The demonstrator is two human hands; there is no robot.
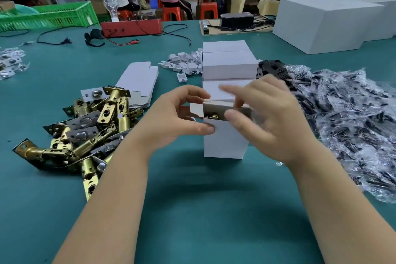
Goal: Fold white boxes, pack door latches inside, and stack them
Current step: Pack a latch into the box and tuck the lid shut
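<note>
A plain white cardboard box [224, 139], with no readable print, stands upright on a teal table [192, 210], its top open over a brass latch [211, 115]. The left hand [171, 122] pinches its left flap; the right hand [270, 118] curls onto the rim. Left of the box lies a heap of brass latches [85, 130]; behind it, closed white boxes [229, 64]; right, crinkled plastic bags [347, 124].

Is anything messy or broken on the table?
Nothing looks broken. The brass door latches lie in a jumbled heap left of the open white box, and small white plastic pieces are scattered behind it.
</note>
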